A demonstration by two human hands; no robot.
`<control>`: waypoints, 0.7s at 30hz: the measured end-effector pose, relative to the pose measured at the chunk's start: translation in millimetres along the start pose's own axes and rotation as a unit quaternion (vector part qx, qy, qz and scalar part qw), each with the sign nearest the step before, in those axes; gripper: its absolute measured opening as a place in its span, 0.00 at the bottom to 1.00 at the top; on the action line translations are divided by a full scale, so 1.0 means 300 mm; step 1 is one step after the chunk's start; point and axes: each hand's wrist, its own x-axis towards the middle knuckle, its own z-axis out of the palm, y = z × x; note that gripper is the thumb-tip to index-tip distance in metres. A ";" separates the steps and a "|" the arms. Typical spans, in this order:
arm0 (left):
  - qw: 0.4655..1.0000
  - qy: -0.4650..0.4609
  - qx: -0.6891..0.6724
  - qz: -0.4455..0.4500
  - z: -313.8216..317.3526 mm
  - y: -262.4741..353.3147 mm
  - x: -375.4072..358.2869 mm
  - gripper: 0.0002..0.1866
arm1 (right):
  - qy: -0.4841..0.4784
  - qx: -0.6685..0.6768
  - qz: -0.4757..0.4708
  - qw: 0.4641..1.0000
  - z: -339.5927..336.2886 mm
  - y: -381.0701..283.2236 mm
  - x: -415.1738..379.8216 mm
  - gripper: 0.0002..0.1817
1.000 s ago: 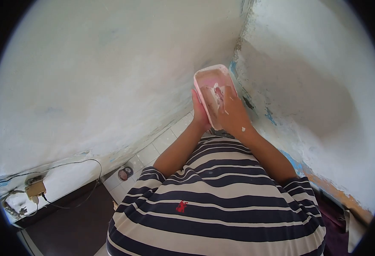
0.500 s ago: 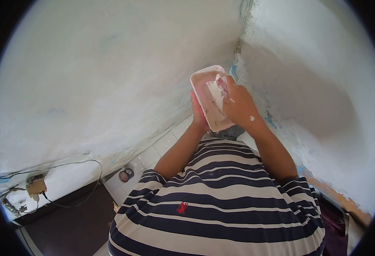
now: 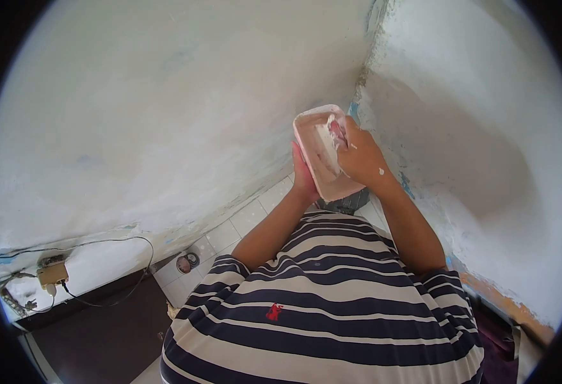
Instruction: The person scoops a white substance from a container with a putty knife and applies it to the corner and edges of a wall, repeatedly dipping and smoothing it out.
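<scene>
My left hand (image 3: 303,176) grips a pale pink rectangular tub (image 3: 340,187) along its left side, fingers wrapped beneath and partly hidden. Inside the tub is a putty knife (image 3: 325,141), its wide blade coated with white paste. My right hand (image 3: 363,157) is closed around the knife's reddish, paste-smeared handle (image 3: 337,130). White paste spots the back of that hand and the wrist. The tub is tilted, its opening facing me, in front of the wall corner.
Two patchy whitewashed walls, one at left (image 3: 166,128) and one at right (image 3: 447,115), meet behind the tub. At lower left a socket box (image 3: 52,274) with cables hangs above a dark brown surface (image 3: 102,333). Small round items (image 3: 187,262) sit on white floor tiles (image 3: 249,217).
The tub and both hands have shifted slightly right and down in view. The putty knife blade has turned and shows narrower inside the tub.
</scene>
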 end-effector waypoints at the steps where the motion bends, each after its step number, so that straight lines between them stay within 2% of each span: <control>1: 1.000 0.005 0.002 0.000 -0.002 0.000 0.000 0.48 | -0.014 -0.025 0.029 0.999 0.007 -0.006 -0.007 0.17; 5: 1.000 -0.014 0.008 -0.011 -0.026 0.010 0.017 0.48 | 0.001 0.003 0.010 1.000 0.002 -0.029 -0.039 0.16; 8: 0.999 -0.039 0.006 0.012 0.027 0.029 0.011 0.48 | 0.027 0.021 0.031 0.999 -0.060 -0.022 -0.052 0.17; 10: 0.997 -0.062 -0.054 0.004 0.068 0.040 0.011 0.47 | 0.057 0.141 0.044 0.987 -0.087 0.048 -0.053 0.16; 11: 0.997 -0.065 -0.051 0.007 0.076 0.044 0.007 0.46 | 0.067 0.138 0.040 0.987 -0.108 0.076 -0.056 0.16; 12: 0.996 -0.074 -0.049 0.003 0.075 0.047 0.003 0.46 | 0.061 0.281 0.085 0.954 -0.129 0.104 -0.062 0.15; 13: 0.997 -0.061 -0.044 0.009 0.063 0.049 0.000 0.46 | 0.053 0.419 0.125 0.898 -0.144 0.128 -0.062 0.15; 14: 0.998 -0.047 -0.039 0.016 0.044 0.049 -0.005 0.46 | 0.060 0.418 0.121 0.898 -0.154 0.146 -0.057 0.15; 16: 0.999 -0.036 -0.027 0.015 -0.060 0.036 -0.004 0.46 | 0.129 0.594 0.107 0.787 -0.163 0.185 -0.044 0.15; 17: 1.000 -0.019 -0.016 0.019 -0.100 0.030 -0.001 0.46 | 0.134 0.593 0.102 0.788 -0.154 0.226 -0.020 0.15; 19: 1.000 -0.007 -0.012 0.010 -0.128 0.025 -0.009 0.46 | 0.176 0.681 0.109 0.703 -0.119 0.322 0.060 0.12; 21: 1.000 0.007 -0.007 0.002 -0.133 0.026 -0.021 0.46 | 0.210 0.652 0.100 0.721 -0.090 0.374 0.161 0.10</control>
